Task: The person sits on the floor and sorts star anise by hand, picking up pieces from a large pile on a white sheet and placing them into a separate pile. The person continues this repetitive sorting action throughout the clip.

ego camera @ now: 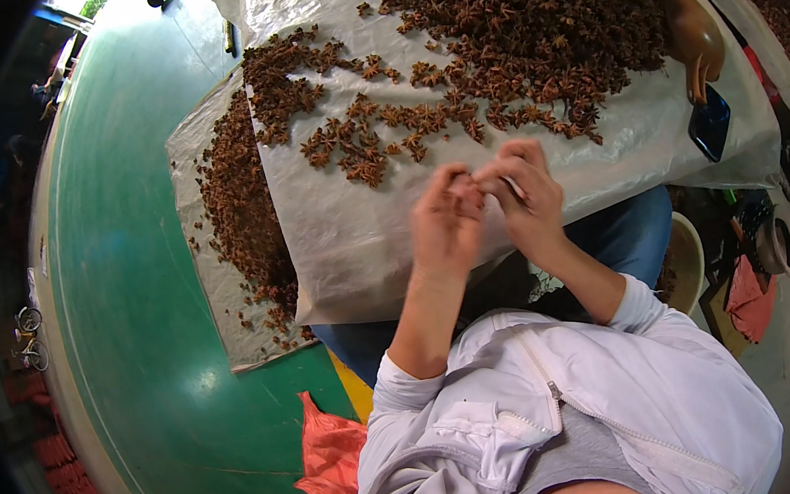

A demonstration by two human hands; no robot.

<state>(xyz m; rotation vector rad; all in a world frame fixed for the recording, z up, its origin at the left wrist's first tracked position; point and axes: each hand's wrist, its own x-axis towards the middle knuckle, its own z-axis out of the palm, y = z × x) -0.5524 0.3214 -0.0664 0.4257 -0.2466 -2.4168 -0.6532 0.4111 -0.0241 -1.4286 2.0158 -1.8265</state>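
Observation:
My left hand and my right hand meet fingertip to fingertip over the near part of a table covered with whitish plastic sheeting. Fingers of both are bent; a small brownish piece may be pinched between them, but blur hides it. Just beyond lie scattered star anise pods in a loose band. A large heap of star anise rises behind, at the upper right. Another cluster of pods is at the sheet's left edge.
More star anise lies on a lower sheet at left. A brown scoop-like object and a dark smartphone rest at the table's right. A pale bucket stands by my right leg, and a red plastic bag lies on the green floor.

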